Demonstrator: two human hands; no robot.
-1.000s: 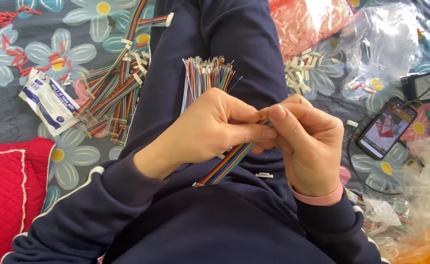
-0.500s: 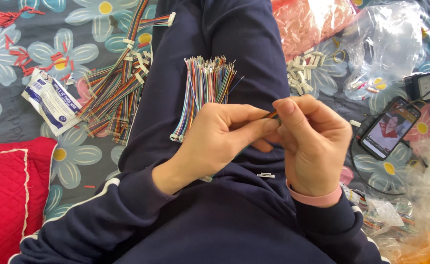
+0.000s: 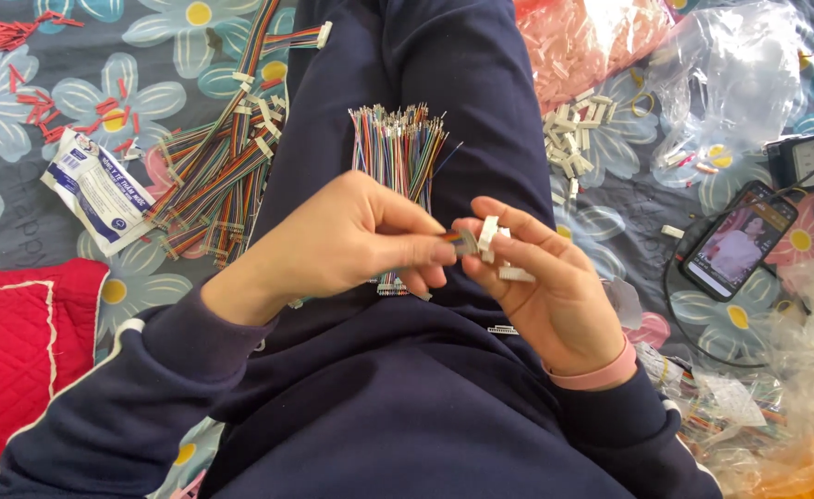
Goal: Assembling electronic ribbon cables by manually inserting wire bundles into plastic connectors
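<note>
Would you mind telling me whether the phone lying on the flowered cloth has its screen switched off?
No, the phone lies to the right of the right hand with its screen lit, showing a picture.

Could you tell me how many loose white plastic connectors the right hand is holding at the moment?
3 visible: one upright white plastic connector between the right hand's fingertips, one lying across its fingers, one behind the first. More may be hidden.
</note>
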